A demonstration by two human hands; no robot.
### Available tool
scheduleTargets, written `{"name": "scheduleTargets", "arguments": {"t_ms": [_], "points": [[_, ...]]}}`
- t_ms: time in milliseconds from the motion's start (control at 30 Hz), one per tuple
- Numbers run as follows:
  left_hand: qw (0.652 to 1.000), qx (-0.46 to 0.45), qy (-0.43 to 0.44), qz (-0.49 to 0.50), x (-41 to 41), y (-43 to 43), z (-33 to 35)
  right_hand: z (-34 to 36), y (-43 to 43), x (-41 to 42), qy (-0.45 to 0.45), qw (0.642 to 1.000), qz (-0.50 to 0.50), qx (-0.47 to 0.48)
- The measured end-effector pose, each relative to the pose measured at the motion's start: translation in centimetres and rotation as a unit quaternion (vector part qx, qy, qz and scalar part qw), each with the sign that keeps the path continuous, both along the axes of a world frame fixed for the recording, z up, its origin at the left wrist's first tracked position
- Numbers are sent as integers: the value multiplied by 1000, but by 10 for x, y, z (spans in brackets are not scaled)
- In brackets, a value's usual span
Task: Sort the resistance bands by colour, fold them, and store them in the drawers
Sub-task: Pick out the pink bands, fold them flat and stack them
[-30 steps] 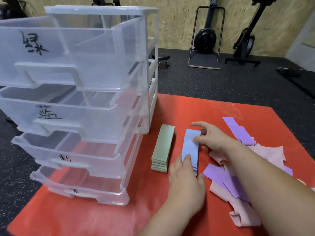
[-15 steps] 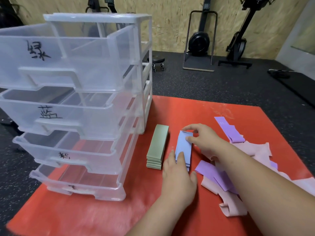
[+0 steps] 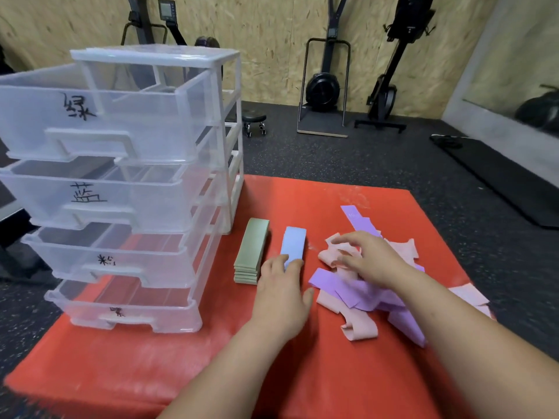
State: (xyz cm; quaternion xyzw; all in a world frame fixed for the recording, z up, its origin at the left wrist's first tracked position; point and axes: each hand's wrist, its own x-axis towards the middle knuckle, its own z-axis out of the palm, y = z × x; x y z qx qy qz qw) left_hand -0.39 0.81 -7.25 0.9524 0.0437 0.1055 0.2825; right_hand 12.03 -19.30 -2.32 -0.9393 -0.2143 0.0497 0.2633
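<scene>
Head view: our left hand (image 3: 282, 293) lies flat on the blue stack (image 3: 293, 244), right hand (image 3: 369, 258) spread loose over the pink-purple tangle (image 3: 357, 294) at three o'clock; a careless tug could drag purples along.

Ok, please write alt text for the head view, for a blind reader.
On a red mat, the left hand rests on a folded blue stack beside a green stack; the right hand reaches into a loose pile of pink and purple bands. A clear drawer unit stands at left.
</scene>
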Motion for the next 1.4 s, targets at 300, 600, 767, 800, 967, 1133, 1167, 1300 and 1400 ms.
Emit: {"name": "scheduleTargets", "arguments": {"t_ms": [300,600,767,800,967,1133,1167,1300,1400], "points": [[993,53,-31,-104,-40,-29,0,-59,-71,-114,-119,992,-36,-9],[985,82,-13,-152,-76,-40,-3,-64,-65,-132,-156,986,-63,-14],[990,6,-69,-121,-82,-47,8,-10,-62,-152,-52,953,-85,286],[989,-11,-85,-118,-82,-49,9,-4,-65,-155,-27,937,-90,336],[988,-41,-92,-117,-78,-55,12,-19,-91,-151,-6,956,-175,236],[989,7,7,-145,-65,-57,0,-43,-109,-148,-19,983,-167,-80],[989,11,21,-146,-63,-59,-2,-43,-110,-147,-31,983,-164,-70],[986,47,43,-155,-55,-63,-2,-43,-103,-148,-80,990,-120,-9],[981,52,65,-174,-48,-64,0,-46,-95,-151,-67,991,-113,6]]}}
